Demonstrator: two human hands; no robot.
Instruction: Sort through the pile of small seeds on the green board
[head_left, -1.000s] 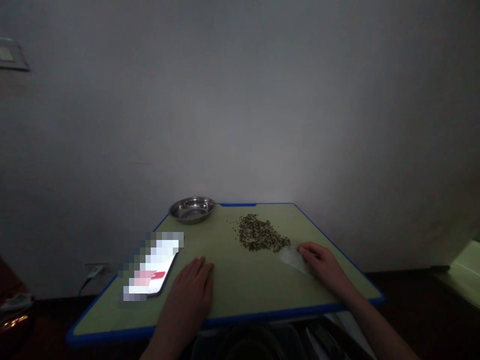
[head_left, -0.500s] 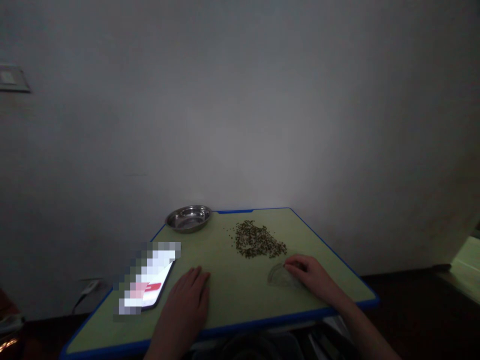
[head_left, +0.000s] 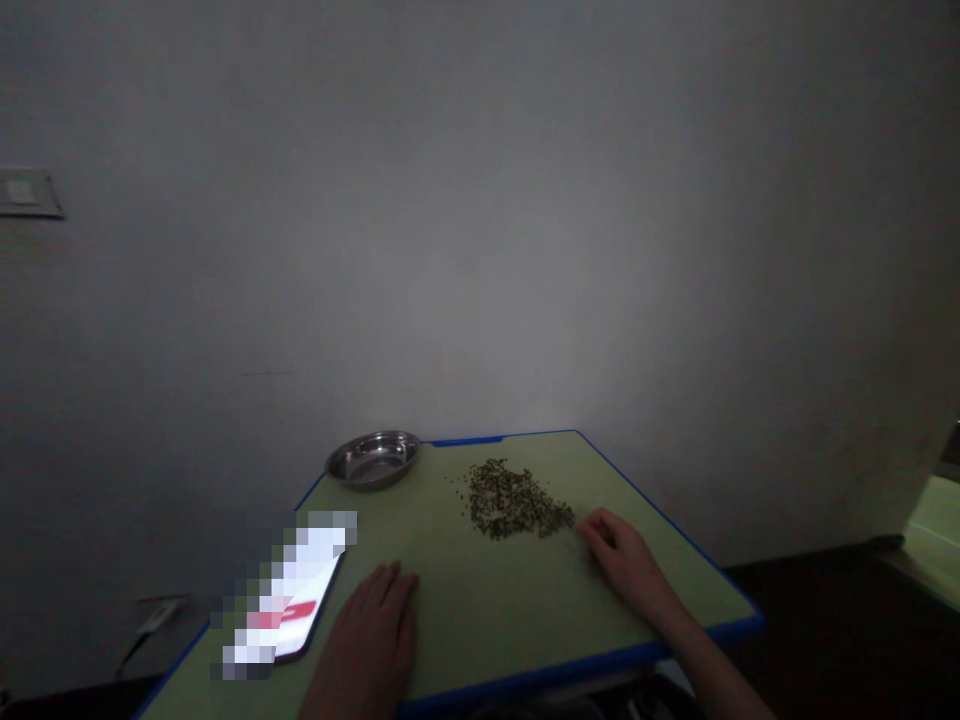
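Note:
My left hand [head_left: 371,640] lies flat on the green table top [head_left: 480,600], fingers stretched out, holding nothing, just right of a lit phone [head_left: 289,600]. My right hand [head_left: 619,558] rests on the table with its fingers curled together, the tips touching the right edge of a pile of small dark grains [head_left: 514,498]. What the fingers hold is too dim to make out. An empty steel bowl [head_left: 373,458] sits at the table's far left corner.
The table has a blue rim [head_left: 660,515] and stands against a plain grey wall. A switch plate [head_left: 26,192] is on the wall at the left. Another green surface [head_left: 934,525] shows at the far right. The light is dim.
My right hand slid left with a clear plastic piece, then moved up to the grain pile's right edge; the piece no longer shows. The left hand stayed put. The view tilted upward.

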